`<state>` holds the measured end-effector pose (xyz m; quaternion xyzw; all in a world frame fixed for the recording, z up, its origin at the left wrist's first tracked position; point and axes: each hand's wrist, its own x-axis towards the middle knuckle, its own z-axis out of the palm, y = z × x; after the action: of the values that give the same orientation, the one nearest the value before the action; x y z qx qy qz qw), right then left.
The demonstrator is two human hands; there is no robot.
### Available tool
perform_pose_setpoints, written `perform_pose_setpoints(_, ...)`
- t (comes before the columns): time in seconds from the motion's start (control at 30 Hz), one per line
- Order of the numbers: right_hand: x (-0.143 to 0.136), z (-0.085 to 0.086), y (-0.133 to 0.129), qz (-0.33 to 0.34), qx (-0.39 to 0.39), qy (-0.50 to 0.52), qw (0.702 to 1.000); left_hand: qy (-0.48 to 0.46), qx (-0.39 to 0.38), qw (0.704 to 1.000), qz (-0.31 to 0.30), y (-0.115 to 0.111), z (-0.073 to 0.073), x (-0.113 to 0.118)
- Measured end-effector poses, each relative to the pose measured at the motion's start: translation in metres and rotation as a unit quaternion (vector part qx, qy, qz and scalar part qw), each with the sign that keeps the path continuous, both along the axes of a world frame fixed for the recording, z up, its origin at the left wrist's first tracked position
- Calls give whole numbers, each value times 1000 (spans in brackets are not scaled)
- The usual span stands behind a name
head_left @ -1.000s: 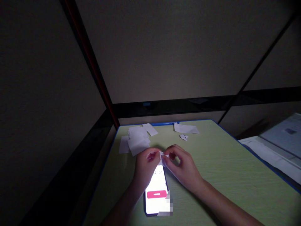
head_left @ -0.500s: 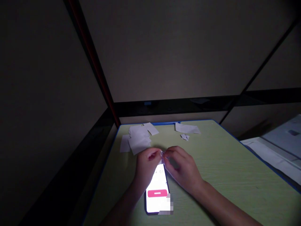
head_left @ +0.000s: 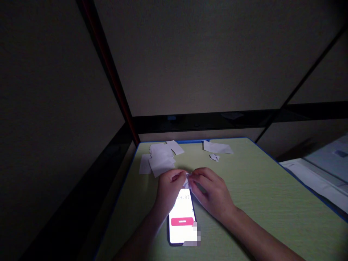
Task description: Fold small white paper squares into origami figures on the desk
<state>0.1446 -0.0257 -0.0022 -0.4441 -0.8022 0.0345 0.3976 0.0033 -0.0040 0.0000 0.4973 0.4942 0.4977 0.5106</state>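
Observation:
My left hand [head_left: 170, 186] and my right hand [head_left: 213, 190] meet above the top end of a lit phone [head_left: 182, 232]. Between their fingertips is a small piece of white paper [head_left: 186, 182], pinched from both sides and partly covered by the fingers. The phone lies face up, showing digits and a red button. Beyond my left hand several white paper pieces [head_left: 161, 165] overlap in a loose pile. A small folded paper [head_left: 214, 157] rests past my right hand, with a longer paper strip [head_left: 217, 147] behind it.
The pale green table [head_left: 261, 192] has a blue edge and stands against a panelled wall [head_left: 195, 61]. To the right, beside the table, is a white tray-like object [head_left: 312, 177]. A dark band runs along the wall behind the table.
The fingers have shifted slightly, and more of the paper between them shows. More digits on the phone are visible, and they read differently.

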Motion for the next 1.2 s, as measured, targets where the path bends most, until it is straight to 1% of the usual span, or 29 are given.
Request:
perform_pose_setpoints(0.1,0,0,0,1,-6,4,1000,-1,7,1000,-14,0,0,0)
perform_pose_setpoints(0.23,0,1,-1,9,-22,28,999,-10,4,1000,-16,-1,3,0)
perform_pose_setpoints(0.3,-1,3,-2,19,-40,68,997,-18,-5,1000,-15,-2,5,0)
perform_pose_setpoints(0.37,-2,4,-1,14,-77,134,988,-24,-12,999,-17,-2,6,1)
perform_pose_setpoints(0.43,-4,3,2,2,-140,212,967,-21,-11,1000,-19,-2,7,1)
perform_pose_setpoints(0.5,-4,2,6,8,-224,274,935,-5,-4,1000,-16,-2,7,1)
perform_pose_setpoints(0.57,-4,1,9,36,-294,308,904,15,8,1000,-7,-2,7,0)
perform_pose_setpoints(0.63,-3,1,12,55,-333,323,884,31,17,999,-2,-3,7,0)
perform_pose_setpoints(0.8,0,3,13,65,-369,324,869,42,27,999,-14,-3,8,-1)
perform_pose_setpoints(0.97,0,4,13,89,-379,345,854,36,39,998,-29,-3,8,-1)
perform_pose_setpoints(1.1,-1,6,13,85,-391,366,840,28,46,998,-42,-4,10,-1)
perform_pose_setpoints(1.2,-1,7,13,80,-397,370,836,23,40,998,-46,-4,11,-3)
